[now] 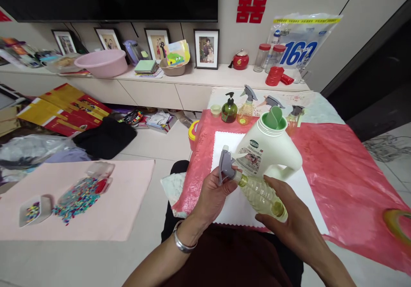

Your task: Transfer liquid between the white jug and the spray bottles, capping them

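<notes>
Tilted between my hands is a clear yellowish spray bottle (pixel 259 192) with a grey trigger head (pixel 226 165). My left hand (pixel 213 195) grips the trigger head near the bottle's neck. Around the bottle's lower body wraps my right hand (pixel 289 210). Just beyond them, a large cream jug (pixel 266 145) with a handle and a printed label stands on a white scalloped sheet (pixel 224 141). A green cup-like piece (pixel 272 118) sits in the jug's mouth. Whether the trigger head is fully screwed on, I cannot tell.
Behind the jug stand a green pump bottle (pixel 229 110), more spray bottles (pixel 245 112) and a small cup (pixel 215 110). Red plastic (pixel 340 162) covers the table, with a tape roll (pixel 398 225) at right. Colourful beads (pixel 77 201) lie on a pink mat (pixel 135 192) at left.
</notes>
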`<action>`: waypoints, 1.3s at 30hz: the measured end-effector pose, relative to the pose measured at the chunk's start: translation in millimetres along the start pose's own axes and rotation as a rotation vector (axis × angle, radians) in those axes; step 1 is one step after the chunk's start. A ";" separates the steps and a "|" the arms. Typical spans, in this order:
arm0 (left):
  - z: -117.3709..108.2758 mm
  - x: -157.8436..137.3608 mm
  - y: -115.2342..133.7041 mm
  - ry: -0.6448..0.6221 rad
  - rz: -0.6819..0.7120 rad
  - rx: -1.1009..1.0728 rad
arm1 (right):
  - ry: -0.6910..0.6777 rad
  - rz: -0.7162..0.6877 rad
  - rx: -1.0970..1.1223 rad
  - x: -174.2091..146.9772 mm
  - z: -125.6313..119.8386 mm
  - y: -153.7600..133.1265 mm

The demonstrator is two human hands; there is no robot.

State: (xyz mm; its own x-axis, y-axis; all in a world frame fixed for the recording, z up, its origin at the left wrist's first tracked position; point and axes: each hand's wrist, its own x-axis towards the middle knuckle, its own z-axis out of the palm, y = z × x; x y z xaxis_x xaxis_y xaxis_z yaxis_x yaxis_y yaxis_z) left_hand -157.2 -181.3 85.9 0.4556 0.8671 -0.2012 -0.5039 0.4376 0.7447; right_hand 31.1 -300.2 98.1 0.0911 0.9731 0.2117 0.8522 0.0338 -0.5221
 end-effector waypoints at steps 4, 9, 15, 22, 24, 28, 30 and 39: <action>2.0 -1.3 -0.9 -0.016 0.002 -0.028 | -0.011 -0.009 0.034 -2.3 3.0 0.4; -0.8 -3.4 -3.8 -0.052 -0.022 0.028 | -0.019 -0.009 0.064 -3.1 6.2 2.6; -5.0 -4.9 0.1 -0.123 -0.013 -0.005 | -0.069 0.122 0.264 -7.6 11.1 7.2; 2.9 -6.2 -0.1 -0.035 -0.005 -0.101 | -0.078 0.216 0.476 -10.0 19.4 1.3; 3.1 -5.7 -1.4 -0.008 -0.010 -0.086 | -0.105 0.254 0.545 -12.9 22.1 0.9; 0.7 -4.8 0.1 -0.029 -0.049 -0.081 | -0.164 0.430 0.811 -18.8 26.3 1.3; 0.1 -5.4 1.2 -0.055 -0.028 -0.085 | -0.207 0.478 0.964 -20.0 28.7 1.1; 13.8 -15.3 4.3 -0.145 0.015 -0.132 | -0.149 0.464 1.222 -17.3 35.4 -12.1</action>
State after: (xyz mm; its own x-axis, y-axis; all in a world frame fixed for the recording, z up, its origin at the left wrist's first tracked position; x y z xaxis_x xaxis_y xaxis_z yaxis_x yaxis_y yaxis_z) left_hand -156.2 -195.9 101.0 0.5436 0.8345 -0.0899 -0.5990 0.4607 0.6550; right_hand 1.0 -309.4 71.5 0.1230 0.9630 -0.2396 -0.2630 -0.2012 -0.9436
